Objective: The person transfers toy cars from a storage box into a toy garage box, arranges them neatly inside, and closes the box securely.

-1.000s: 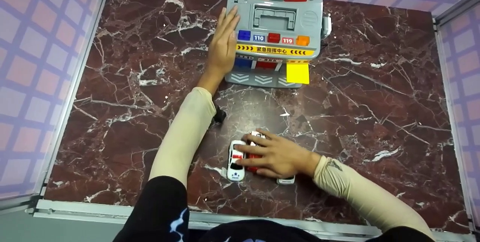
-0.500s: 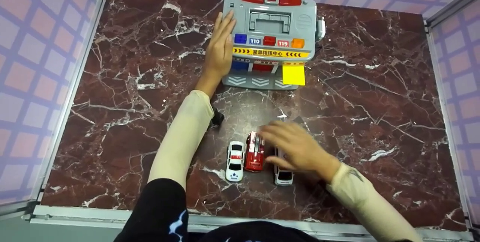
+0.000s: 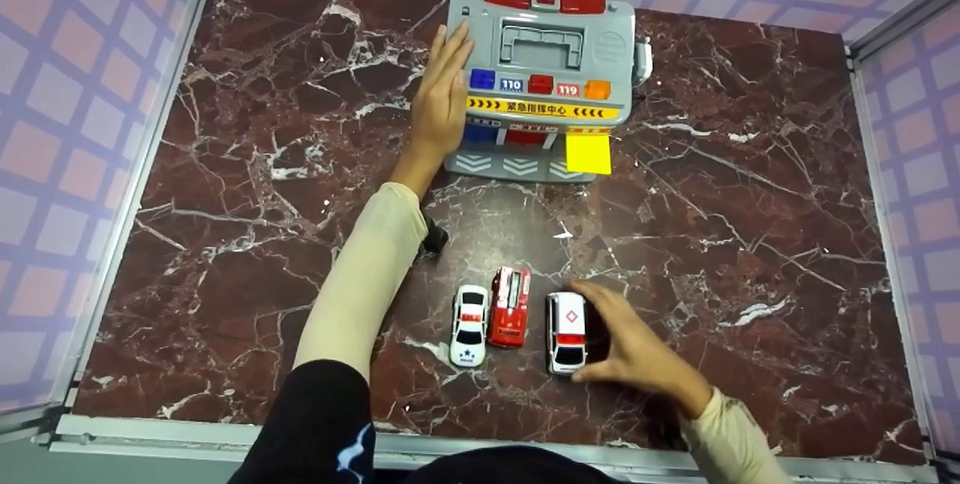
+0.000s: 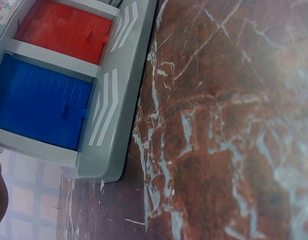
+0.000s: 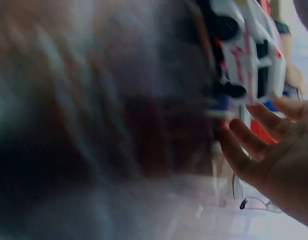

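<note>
My left hand (image 3: 441, 105) rests with straight fingers along the left side of a grey toy emergency station (image 3: 487, 41). In the left wrist view, its blue door (image 4: 44, 102) and red door (image 4: 64, 32) are down above a grey ramp (image 4: 106, 120). My right hand (image 3: 637, 353) is spread beside a white toy ambulance (image 3: 568, 330), fingers near its far end and thumb by its near end. The right wrist view has those fingers (image 5: 249, 140) close to the ambulance, not curled round it; whether they touch is unclear.
Left of the ambulance stand a red toy fire engine (image 3: 510, 308) and a white toy police car (image 3: 469, 326), side by side. A yellow flap (image 3: 588, 154) sticks out at the station's front right. Patterned panels (image 3: 60, 131) border the marbled table (image 3: 750, 281).
My right hand has left the police car and fire engine and moved right and nearer to me, beside the ambulance, uncovering all three cars. The left hand stays against the station.
</note>
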`<state>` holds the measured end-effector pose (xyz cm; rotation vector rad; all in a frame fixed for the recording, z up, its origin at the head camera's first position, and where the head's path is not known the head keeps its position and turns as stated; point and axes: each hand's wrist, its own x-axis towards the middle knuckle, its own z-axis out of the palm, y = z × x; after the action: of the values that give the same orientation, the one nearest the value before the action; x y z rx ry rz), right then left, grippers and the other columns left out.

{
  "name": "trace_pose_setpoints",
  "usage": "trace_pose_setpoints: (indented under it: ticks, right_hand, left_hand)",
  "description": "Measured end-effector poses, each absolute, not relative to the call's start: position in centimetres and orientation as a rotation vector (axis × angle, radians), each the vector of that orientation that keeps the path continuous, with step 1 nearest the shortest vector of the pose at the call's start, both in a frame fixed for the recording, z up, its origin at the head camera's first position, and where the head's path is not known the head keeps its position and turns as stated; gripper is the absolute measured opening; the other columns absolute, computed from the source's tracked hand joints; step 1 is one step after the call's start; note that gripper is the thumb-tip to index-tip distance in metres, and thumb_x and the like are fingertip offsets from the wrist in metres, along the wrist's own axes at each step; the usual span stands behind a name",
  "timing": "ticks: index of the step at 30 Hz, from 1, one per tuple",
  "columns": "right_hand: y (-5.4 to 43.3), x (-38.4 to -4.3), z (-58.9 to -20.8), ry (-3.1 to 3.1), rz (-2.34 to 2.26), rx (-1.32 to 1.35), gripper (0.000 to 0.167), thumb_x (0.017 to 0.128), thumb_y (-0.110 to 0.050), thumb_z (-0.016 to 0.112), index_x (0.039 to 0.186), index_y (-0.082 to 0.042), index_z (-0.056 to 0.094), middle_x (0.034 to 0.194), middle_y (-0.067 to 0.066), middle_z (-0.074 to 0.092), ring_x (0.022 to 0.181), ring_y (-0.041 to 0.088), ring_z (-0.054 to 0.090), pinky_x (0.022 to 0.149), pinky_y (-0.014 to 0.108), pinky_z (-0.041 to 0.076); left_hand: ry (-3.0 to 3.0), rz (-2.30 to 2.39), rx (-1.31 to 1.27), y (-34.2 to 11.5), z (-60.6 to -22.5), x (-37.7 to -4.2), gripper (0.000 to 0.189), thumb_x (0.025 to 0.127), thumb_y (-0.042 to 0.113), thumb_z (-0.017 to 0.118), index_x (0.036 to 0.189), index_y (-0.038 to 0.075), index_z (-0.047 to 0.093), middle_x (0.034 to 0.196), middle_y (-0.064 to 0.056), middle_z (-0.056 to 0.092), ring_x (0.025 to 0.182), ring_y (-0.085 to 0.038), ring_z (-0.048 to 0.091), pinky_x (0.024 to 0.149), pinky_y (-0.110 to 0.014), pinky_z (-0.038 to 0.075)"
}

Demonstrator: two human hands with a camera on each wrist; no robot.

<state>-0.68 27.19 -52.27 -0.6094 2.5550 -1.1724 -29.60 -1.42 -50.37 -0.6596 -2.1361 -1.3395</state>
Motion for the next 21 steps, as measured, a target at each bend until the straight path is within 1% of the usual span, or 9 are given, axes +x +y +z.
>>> trace_pose_setpoints:
  ticks: [2, 6, 8, 9, 11, 15, 18, 21]
  right_hand:
    - [26.9, -0.5, -52.7, 2.619, -1.129, -0.611, 0.117, 0.057, -0.038, 0.095, 0.153, -0.006, 0.036, 0.149, 0.019, 0.045, 0.134, 0.039, 0.044, 0.109, 0.063, 0.041]
    - [26.6, -0.8, -53.0, 2.693, -1.116, -0.603, 0.102, 0.058, -0.033, 0.095, 0.142, -0.003, 0.048, 0.139, 0.017, 0.054, 0.128, 0.035, 0.050, 0.108, 0.058, 0.044]
    - [26.6, -0.9, -53.0, 2.696, -1.119, -0.592, 0.095, 0.059, -0.030, 0.095, 0.138, -0.003, 0.051, 0.135, 0.015, 0.057, 0.125, 0.033, 0.052, 0.107, 0.056, 0.046]
    - [26.6, -1.0, -52.9, 2.691, -1.119, -0.584, 0.092, 0.060, -0.030, 0.095, 0.136, -0.003, 0.051, 0.133, 0.014, 0.058, 0.124, 0.031, 0.053, 0.106, 0.055, 0.047]
    - [26.6, -1.2, -52.8, 2.686, -1.118, -0.577, 0.089, 0.062, -0.031, 0.094, 0.135, -0.004, 0.052, 0.131, 0.013, 0.059, 0.121, 0.029, 0.055, 0.105, 0.053, 0.049]
    - [26.6, -1.5, -52.5, 2.673, -1.150, -0.573, 0.081, 0.066, -0.029, 0.092, 0.134, -0.006, 0.053, 0.128, 0.009, 0.061, 0.113, 0.022, 0.059, 0.099, 0.047, 0.054]
    - [26.7, -1.9, -52.3, 2.693, -1.180, -0.614, 0.078, 0.068, -0.025, 0.092, 0.133, -0.004, 0.055, 0.127, 0.008, 0.063, 0.109, 0.022, 0.062, 0.095, 0.048, 0.056]
    - [26.9, -2.5, -52.2, 2.734, -1.218, -0.654, 0.079, 0.067, -0.021, 0.092, 0.133, 0.000, 0.055, 0.126, 0.012, 0.064, 0.109, 0.026, 0.063, 0.094, 0.050, 0.057]
  left_hand:
    - [-2.128, -1.340, -0.661, -1.4, -50.4, -29.6, 0.043, 0.104, 0.014, 0.037, 0.142, -0.002, 0.051, 0.155, -0.015, 0.044, 0.153, -0.026, 0.023, 0.127, -0.036, 0.016]
    - [-2.121, -1.341, -0.662, -1.4, -50.5, -29.6, 0.043, 0.104, 0.014, 0.037, 0.142, -0.002, 0.052, 0.154, -0.016, 0.044, 0.152, -0.031, 0.025, 0.127, -0.035, 0.016]
    - [-2.115, -1.341, -0.663, -1.4, -50.5, -29.6, 0.043, 0.104, 0.014, 0.038, 0.141, -0.002, 0.052, 0.154, -0.016, 0.045, 0.151, -0.035, 0.027, 0.127, -0.036, 0.017]
    - [-2.112, -1.342, -0.662, -1.5, -50.6, -29.7, 0.043, 0.104, 0.014, 0.038, 0.141, -0.002, 0.052, 0.154, -0.016, 0.045, 0.151, -0.034, 0.026, 0.127, -0.036, 0.017]
    - [-2.107, -1.338, -0.664, -1.5, -50.5, -29.7, 0.043, 0.104, 0.013, 0.038, 0.141, -0.003, 0.053, 0.153, -0.017, 0.045, 0.150, -0.036, 0.027, 0.127, -0.036, 0.017]
    - [-2.089, -1.338, -0.680, -1.3, -50.5, -29.7, 0.042, 0.104, 0.012, 0.038, 0.140, -0.004, 0.053, 0.153, -0.019, 0.046, 0.151, -0.032, 0.026, 0.127, -0.036, 0.016]
    - [-2.067, -1.341, -0.692, -1.3, -50.5, -29.8, 0.042, 0.103, 0.010, 0.039, 0.139, -0.005, 0.053, 0.152, -0.020, 0.046, 0.151, -0.030, 0.026, 0.127, -0.037, 0.017]
    - [-2.063, -1.340, -0.689, -1.3, -50.6, -29.8, 0.041, 0.103, 0.010, 0.039, 0.139, -0.005, 0.053, 0.152, -0.020, 0.046, 0.151, -0.033, 0.027, 0.127, -0.040, 0.018]
